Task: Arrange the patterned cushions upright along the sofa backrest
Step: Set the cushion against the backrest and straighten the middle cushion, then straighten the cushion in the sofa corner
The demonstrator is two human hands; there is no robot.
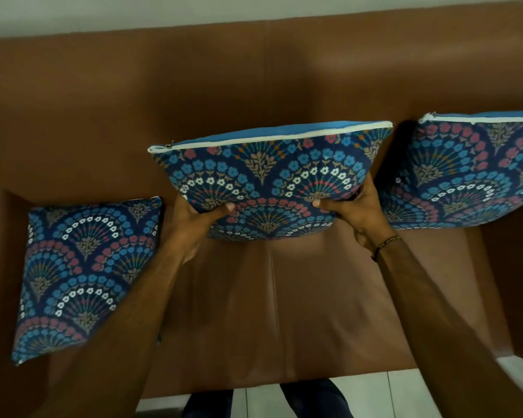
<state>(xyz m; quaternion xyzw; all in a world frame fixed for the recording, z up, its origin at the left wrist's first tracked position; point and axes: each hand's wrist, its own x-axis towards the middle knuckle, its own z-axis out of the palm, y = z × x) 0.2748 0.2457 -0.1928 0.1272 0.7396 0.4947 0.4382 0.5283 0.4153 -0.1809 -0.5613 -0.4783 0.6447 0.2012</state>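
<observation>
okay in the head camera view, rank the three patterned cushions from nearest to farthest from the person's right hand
1. Middle cushion: the right hand grips its lower right edge, with the left hand on the other side.
2. Right cushion: just beside that hand, standing against the backrest.
3. Left cushion: farthest, lying on the seat at the sofa's left end.

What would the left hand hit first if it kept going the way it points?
The left hand already grips the middle cushion; beyond that lies the sofa backrest, though depth is unclear.
</observation>
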